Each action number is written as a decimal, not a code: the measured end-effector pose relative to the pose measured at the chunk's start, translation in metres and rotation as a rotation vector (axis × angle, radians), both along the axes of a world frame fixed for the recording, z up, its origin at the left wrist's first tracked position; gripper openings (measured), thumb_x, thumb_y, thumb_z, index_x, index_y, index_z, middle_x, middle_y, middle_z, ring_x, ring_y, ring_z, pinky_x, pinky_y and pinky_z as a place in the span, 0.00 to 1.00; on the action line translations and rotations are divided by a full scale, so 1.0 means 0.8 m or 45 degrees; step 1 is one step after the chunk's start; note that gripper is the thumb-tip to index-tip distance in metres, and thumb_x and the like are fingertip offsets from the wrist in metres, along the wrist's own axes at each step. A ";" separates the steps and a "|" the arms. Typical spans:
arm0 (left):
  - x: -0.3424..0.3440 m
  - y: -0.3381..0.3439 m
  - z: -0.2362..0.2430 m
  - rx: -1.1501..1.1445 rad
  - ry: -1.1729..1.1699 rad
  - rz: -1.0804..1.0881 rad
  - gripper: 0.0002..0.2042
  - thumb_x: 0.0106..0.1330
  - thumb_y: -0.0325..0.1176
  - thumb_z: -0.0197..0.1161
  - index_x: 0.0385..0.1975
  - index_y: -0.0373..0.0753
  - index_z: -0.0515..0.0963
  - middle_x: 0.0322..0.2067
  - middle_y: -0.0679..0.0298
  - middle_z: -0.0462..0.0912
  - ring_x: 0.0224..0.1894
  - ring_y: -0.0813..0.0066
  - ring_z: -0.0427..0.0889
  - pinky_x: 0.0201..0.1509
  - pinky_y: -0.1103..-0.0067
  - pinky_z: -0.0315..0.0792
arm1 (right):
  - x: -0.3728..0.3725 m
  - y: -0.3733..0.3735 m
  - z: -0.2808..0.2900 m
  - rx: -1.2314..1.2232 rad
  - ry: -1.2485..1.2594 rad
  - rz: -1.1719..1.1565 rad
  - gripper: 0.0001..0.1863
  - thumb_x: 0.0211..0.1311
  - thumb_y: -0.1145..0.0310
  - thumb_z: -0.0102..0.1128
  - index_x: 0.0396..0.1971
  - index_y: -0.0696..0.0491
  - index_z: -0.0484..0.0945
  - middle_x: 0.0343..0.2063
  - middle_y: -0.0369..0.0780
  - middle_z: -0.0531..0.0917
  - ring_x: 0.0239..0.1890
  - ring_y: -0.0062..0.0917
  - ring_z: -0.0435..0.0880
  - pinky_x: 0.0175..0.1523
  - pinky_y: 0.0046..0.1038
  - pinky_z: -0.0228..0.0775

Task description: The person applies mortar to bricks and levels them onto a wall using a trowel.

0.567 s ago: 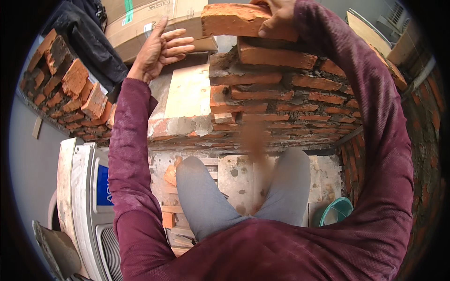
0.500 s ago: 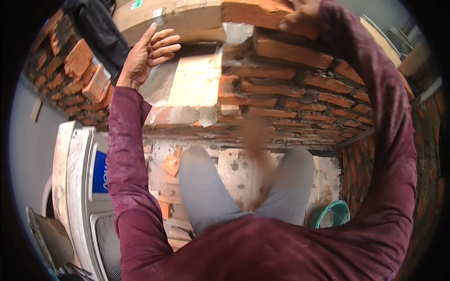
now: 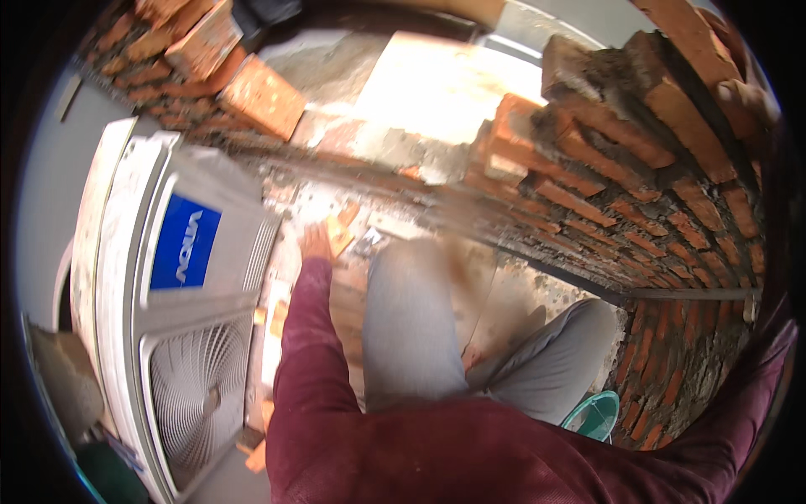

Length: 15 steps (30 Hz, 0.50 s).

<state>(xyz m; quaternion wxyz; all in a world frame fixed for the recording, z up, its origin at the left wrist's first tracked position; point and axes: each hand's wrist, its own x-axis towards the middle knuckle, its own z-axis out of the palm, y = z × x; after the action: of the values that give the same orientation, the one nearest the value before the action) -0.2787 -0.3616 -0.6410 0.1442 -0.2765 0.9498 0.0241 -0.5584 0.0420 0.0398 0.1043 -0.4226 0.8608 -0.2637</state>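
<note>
My left hand [image 3: 316,242] is lowered to the floor, left of my knees. Its fingers look stretched out, though blurred, beside a broken orange brick piece [image 3: 342,228]. Out at the far upper right, my right hand [image 3: 745,102] has its fingers curled round the end of a top brick [image 3: 693,38] on the brick wall [image 3: 630,202]. Part of that hand is lost in the dark rim of the picture.
A grey metal unit with a round grille [image 3: 210,403] stands at the left. Behind it rises a lower brick stack with loose bricks [image 3: 264,94]. A green bucket [image 3: 593,416] sits by my right leg. A bright board [image 3: 445,80] lies beyond the wall opening.
My left hand has dropped from above the wall opening to the floor by the brick piece. The view has swung left, and my right hand remains at the wall top.
</note>
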 end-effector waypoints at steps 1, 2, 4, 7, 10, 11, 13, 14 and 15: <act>-0.037 0.044 0.019 0.128 -0.089 0.031 0.58 0.38 0.50 0.79 0.70 0.43 0.49 0.69 0.56 0.56 0.72 0.57 0.50 0.70 0.51 0.51 | 0.014 -0.007 0.011 0.050 0.058 -0.030 0.58 0.37 0.72 0.81 0.67 0.46 0.47 0.55 0.51 0.69 0.57 0.37 0.70 0.61 0.43 0.63; -0.036 0.040 0.020 0.119 -0.010 0.158 0.62 0.34 0.50 0.81 0.71 0.44 0.47 0.67 0.55 0.58 0.72 0.57 0.51 0.70 0.52 0.51 | 0.022 -0.008 0.021 0.021 0.094 0.011 0.58 0.37 0.70 0.81 0.66 0.47 0.48 0.55 0.51 0.70 0.57 0.37 0.70 0.61 0.42 0.63; -0.023 0.016 0.000 0.090 0.026 0.315 0.62 0.32 0.48 0.81 0.71 0.44 0.47 0.65 0.56 0.60 0.70 0.60 0.54 0.70 0.57 0.54 | 0.005 0.001 -0.001 -0.065 0.071 0.075 0.57 0.36 0.68 0.81 0.66 0.48 0.49 0.55 0.51 0.70 0.58 0.36 0.70 0.62 0.41 0.62; -0.035 0.034 0.015 0.252 0.085 0.576 0.56 0.39 0.46 0.78 0.69 0.41 0.50 0.60 0.58 0.67 0.60 0.61 0.69 0.66 0.63 0.61 | -0.009 0.014 -0.024 -0.114 0.045 0.098 0.57 0.36 0.64 0.80 0.66 0.49 0.51 0.54 0.50 0.71 0.58 0.36 0.70 0.62 0.39 0.61; -0.022 0.014 0.047 1.120 0.301 1.072 0.49 0.44 0.44 0.76 0.67 0.38 0.56 0.56 0.59 0.72 0.52 0.63 0.77 0.62 0.67 0.66 | -0.004 0.015 -0.013 -0.162 0.054 0.115 0.57 0.35 0.60 0.80 0.66 0.51 0.52 0.54 0.49 0.72 0.58 0.35 0.70 0.63 0.37 0.60; 0.019 -0.028 0.045 1.618 0.474 1.140 0.47 0.45 0.43 0.75 0.66 0.37 0.58 0.55 0.59 0.73 0.50 0.63 0.78 0.60 0.68 0.67 | -0.006 0.007 -0.016 -0.206 0.043 0.160 0.57 0.35 0.59 0.80 0.65 0.51 0.53 0.53 0.49 0.72 0.58 0.35 0.70 0.63 0.36 0.60; -0.008 0.013 0.114 2.115 0.592 1.337 0.41 0.44 0.36 0.74 0.62 0.35 0.63 0.53 0.60 0.74 0.49 0.68 0.79 0.55 0.73 0.71 | -0.008 0.010 -0.015 -0.157 0.078 0.131 0.57 0.35 0.56 0.80 0.65 0.52 0.54 0.53 0.48 0.72 0.59 0.34 0.70 0.63 0.34 0.59; -0.010 0.012 0.139 2.104 0.915 1.148 0.41 0.44 0.35 0.74 0.62 0.35 0.63 0.53 0.59 0.73 0.49 0.68 0.79 0.55 0.73 0.72 | -0.009 0.013 -0.009 -0.185 0.081 0.154 0.57 0.34 0.55 0.80 0.65 0.53 0.54 0.53 0.48 0.73 0.59 0.34 0.70 0.63 0.34 0.59; -0.013 0.012 0.156 2.079 1.213 0.939 0.41 0.45 0.33 0.73 0.62 0.35 0.62 0.54 0.59 0.73 0.49 0.68 0.79 0.54 0.72 0.72 | -0.010 0.017 -0.004 -0.209 0.086 0.168 0.57 0.34 0.54 0.80 0.65 0.53 0.55 0.52 0.48 0.73 0.59 0.34 0.70 0.64 0.33 0.58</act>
<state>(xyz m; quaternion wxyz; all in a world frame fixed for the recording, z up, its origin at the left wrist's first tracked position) -0.2892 -0.3520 -0.5162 -0.1212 -0.3309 0.4573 0.8165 -0.5661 0.0555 0.0370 0.0574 -0.4943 0.8096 -0.3113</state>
